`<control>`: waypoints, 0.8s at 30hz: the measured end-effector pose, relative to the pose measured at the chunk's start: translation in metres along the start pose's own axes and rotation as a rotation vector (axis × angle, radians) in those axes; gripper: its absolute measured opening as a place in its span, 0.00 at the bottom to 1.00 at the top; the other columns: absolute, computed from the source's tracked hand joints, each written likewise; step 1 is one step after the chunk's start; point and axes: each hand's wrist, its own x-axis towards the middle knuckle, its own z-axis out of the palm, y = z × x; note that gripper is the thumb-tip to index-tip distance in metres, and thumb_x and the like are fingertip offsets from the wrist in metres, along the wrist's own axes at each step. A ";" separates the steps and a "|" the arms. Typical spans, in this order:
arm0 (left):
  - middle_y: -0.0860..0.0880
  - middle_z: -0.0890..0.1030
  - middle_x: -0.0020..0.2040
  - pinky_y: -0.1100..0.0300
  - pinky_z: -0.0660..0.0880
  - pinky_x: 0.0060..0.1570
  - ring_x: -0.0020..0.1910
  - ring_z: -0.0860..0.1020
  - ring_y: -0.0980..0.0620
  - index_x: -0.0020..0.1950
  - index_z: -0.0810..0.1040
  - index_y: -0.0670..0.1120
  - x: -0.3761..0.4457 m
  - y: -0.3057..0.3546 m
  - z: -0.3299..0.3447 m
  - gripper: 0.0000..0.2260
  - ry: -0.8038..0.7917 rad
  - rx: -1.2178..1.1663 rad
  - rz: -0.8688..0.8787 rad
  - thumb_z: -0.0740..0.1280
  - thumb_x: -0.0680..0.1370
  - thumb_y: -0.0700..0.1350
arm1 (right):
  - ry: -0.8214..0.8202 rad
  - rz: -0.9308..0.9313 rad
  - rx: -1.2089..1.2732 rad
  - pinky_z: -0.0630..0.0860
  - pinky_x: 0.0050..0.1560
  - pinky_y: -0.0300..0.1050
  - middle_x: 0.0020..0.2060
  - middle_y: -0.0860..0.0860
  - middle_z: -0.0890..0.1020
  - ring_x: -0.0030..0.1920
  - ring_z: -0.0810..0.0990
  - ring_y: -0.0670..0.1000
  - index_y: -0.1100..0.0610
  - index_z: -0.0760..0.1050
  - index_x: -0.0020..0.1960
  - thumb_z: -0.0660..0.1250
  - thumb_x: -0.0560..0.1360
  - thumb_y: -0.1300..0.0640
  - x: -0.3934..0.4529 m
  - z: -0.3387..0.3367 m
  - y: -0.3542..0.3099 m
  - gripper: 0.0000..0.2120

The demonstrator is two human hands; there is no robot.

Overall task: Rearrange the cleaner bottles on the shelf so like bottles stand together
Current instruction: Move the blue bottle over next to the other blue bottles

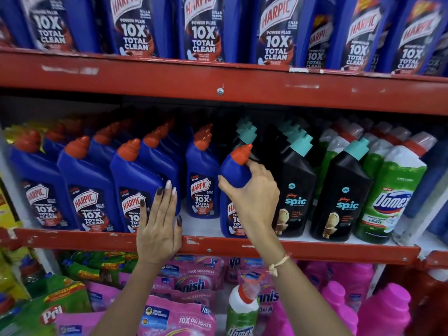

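Observation:
On the middle shelf [213, 246] stands a row of blue Harpic bottles with red caps [84, 190]. My right hand [254, 197] grips the neck of one blue Harpic bottle [234, 170] at the shelf's front, just left of the black Spic bottles [294, 190]. My left hand [158, 224] lies flat, fingers apart, against the side of another front-row Harpic bottle [132, 187]. A gap of bare white shelf shows between the two hands, with one Harpic bottle [202, 187] standing further back. Green Domex bottles [388, 197] stand at the right.
The upper shelf [218, 78] carries large Harpic bottles [206, 27]. Below, pink Vanish pouches [191, 282], green Pril packs [53, 311], pink bottles [383, 309] and one lone Domex bottle [242, 311] fill the lower level. A second black Spic bottle [344, 195] stands beside the Domex.

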 end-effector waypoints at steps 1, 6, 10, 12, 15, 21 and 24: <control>0.47 0.53 0.83 0.47 0.47 0.80 0.82 0.53 0.50 0.79 0.59 0.38 0.000 0.000 0.000 0.25 -0.002 -0.001 0.000 0.49 0.84 0.47 | 0.004 -0.015 0.008 0.75 0.51 0.50 0.51 0.52 0.83 0.54 0.78 0.55 0.56 0.77 0.60 0.75 0.67 0.44 -0.001 0.002 -0.004 0.26; 0.47 0.52 0.83 0.48 0.47 0.80 0.82 0.53 0.50 0.79 0.59 0.37 0.000 0.001 -0.001 0.26 0.003 -0.015 -0.005 0.52 0.82 0.45 | -0.002 -0.091 0.097 0.77 0.51 0.50 0.50 0.53 0.85 0.53 0.80 0.55 0.56 0.79 0.59 0.76 0.66 0.40 -0.004 0.019 -0.028 0.28; 0.47 0.53 0.83 0.49 0.46 0.80 0.82 0.53 0.50 0.78 0.60 0.37 0.001 0.002 -0.003 0.24 0.008 -0.015 -0.007 0.50 0.83 0.45 | -0.048 -0.101 0.135 0.77 0.51 0.49 0.51 0.52 0.85 0.54 0.81 0.54 0.56 0.79 0.61 0.75 0.67 0.38 -0.005 0.037 -0.040 0.30; 0.47 0.53 0.83 0.48 0.47 0.80 0.82 0.53 0.50 0.78 0.60 0.37 0.001 0.002 -0.002 0.24 0.005 -0.016 -0.011 0.48 0.84 0.46 | -0.055 -0.104 0.140 0.78 0.51 0.50 0.52 0.53 0.84 0.54 0.81 0.54 0.56 0.79 0.61 0.75 0.67 0.38 -0.007 0.044 -0.041 0.30; 0.47 0.53 0.83 0.47 0.48 0.80 0.82 0.54 0.50 0.78 0.60 0.38 0.000 0.001 -0.001 0.24 0.000 -0.023 -0.005 0.48 0.84 0.46 | -0.045 -0.133 0.124 0.78 0.51 0.50 0.52 0.53 0.84 0.54 0.80 0.54 0.57 0.78 0.61 0.74 0.67 0.38 -0.007 0.051 -0.039 0.30; 0.47 0.54 0.83 0.47 0.51 0.80 0.82 0.54 0.50 0.78 0.60 0.38 -0.001 0.000 0.001 0.25 -0.004 -0.023 -0.006 0.52 0.81 0.45 | -0.066 -0.168 0.110 0.78 0.52 0.49 0.55 0.53 0.83 0.57 0.79 0.53 0.58 0.77 0.63 0.72 0.69 0.36 -0.008 0.052 -0.038 0.32; 0.47 0.54 0.83 0.48 0.49 0.80 0.82 0.54 0.50 0.78 0.60 0.38 0.000 0.000 0.000 0.24 -0.014 -0.028 -0.008 0.50 0.83 0.45 | -0.103 -0.182 0.099 0.79 0.53 0.50 0.55 0.52 0.83 0.57 0.79 0.53 0.57 0.76 0.63 0.71 0.69 0.36 -0.007 0.049 -0.036 0.32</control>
